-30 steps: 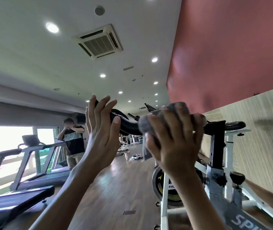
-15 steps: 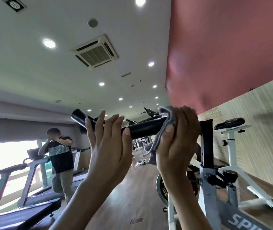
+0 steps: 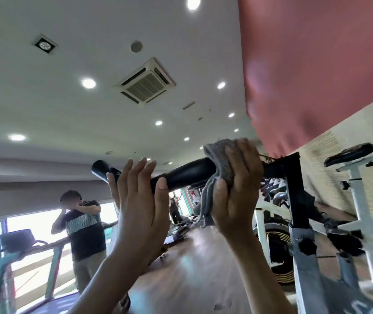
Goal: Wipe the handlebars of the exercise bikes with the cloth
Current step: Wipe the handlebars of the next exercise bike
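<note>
1. My view: right hand point(image 3: 233, 189) is clenched round the grey cloth point(image 3: 220, 159), wrapping it over the black handlebar point(image 3: 187, 174), just beside the post point(image 3: 294, 191).
2. Left hand point(image 3: 138, 200) lies flat against the handlebar, fingers straight, grasping nothing.
3. Cloth looks soft and light; handlebar looks stiff and slick. I'd grip through the cloth.

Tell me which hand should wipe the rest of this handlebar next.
Right. The right hand grips the cloth wrapped over the handlebar, so it could likely slide it toward the free end. The left hand holds no cloth; its straight fingers just rest against the bar.
</note>
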A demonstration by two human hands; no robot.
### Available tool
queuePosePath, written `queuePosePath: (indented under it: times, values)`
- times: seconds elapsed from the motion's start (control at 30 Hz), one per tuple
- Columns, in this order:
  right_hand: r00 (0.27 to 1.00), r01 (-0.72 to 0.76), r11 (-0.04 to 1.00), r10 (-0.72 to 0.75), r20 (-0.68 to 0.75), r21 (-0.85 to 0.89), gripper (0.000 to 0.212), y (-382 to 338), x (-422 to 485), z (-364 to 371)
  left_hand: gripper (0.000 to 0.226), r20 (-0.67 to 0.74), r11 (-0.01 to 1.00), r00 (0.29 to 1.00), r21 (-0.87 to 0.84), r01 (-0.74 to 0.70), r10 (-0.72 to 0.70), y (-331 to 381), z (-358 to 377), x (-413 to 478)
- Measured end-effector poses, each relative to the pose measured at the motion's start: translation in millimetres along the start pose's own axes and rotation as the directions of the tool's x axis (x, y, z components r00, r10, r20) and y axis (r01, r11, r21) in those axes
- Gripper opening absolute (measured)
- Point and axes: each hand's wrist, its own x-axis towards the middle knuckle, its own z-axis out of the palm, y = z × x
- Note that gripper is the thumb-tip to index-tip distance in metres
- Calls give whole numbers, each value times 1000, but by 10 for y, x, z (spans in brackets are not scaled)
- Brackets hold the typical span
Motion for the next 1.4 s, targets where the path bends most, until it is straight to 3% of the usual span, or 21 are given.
queuePosePath:
  times: [0.1,0.17,0.27,0.3,0.37,0.43,0.5,0.57,0.63,0.7,0.77,0.83,0.9,0.93,1.0,1.07,1.13,1.2,1.23,1.33,1.4]
  values:
    - [926,-353,906,374,-51,235,43,52,42,39,61,5,1000,1000,3,-12,12,-12,5,14]
    - [944,-312,932,325,-50,183,48,-53,9,32,63,12,1000,1000,11,-15,14,-26,8,15]
    - [998,-66,994,66,3,91,47,-68,-49,25,69,15,999,1000,27,-21,21,-41,6,19]
    - [996,-91,988,92,1,125,49,-1,-52,57,73,22,999,999,37,-24,23,-46,5,22]
    - [931,-339,888,365,-26,310,58,146,-6,129,75,33,999,999,47,-26,25,-46,2,26]
    - [843,-466,788,534,-69,402,56,117,41,152,70,29,999,999,43,-19,18,-31,1,28]
    - [871,-422,844,479,-111,331,49,-48,13,152,66,19,999,1000,34,-8,7,-13,5,24]
    - [968,-212,958,232,-90,193,47,-162,-39,137,62,7,1000,1000,20,-4,3,1,16,18]
    - [981,-150,961,174,-89,232,47,-3,-62,180,59,-9,1000,1000,8,-4,4,7,32,17]
    - [890,-365,817,447,-89,447,52,228,-28,215,58,-18,1000,1000,4,-8,8,11,42,18]
    - [806,-481,739,585,-94,472,57,213,14,207,57,-26,1000,1000,-6,-9,9,13,48,24]
    - [842,-452,793,531,-99,408,49,29,-35,194,57,-34,1000,999,-11,-10,10,13,52,20]
    - [935,-316,893,351,-56,320,47,32,-85,183,56,-46,1000,999,-6,-18,17,17,62,21]
    - [942,-302,890,333,-33,341,48,115,-74,176,56,-50,1000,999,-1,-15,15,19,67,20]
    - [897,-386,833,439,-50,396,48,210,-14,156,56,-56,1000,998,-1,-8,8,20,72,21]
    - [887,-395,860,448,-108,324,44,78,35,147,54,-66,1000,998,-2,-15,15,18,71,24]
    - [976,-173,975,188,-108,136,43,-115,14,140,54,-66,1000,998,-5,-13,12,18,72,18]
    - [994,103,994,-104,-41,-34,42,-85,55,119,53,-55,1000,998,-8,-8,7,18,68,16]
    - [992,124,991,-125,-29,-51,43,-21,100,101,53,-47,1000,999,-11,-7,7,16,64,18]
    - [992,-92,994,87,-92,-59,59,-46,162,68,53,-17,1000,1000,-28,-13,13,-2,34,22]
    - [995,-44,977,25,-92,-211,52,-231,123,73,55,-2,999,1000,-26,-23,23,-14,27,24]
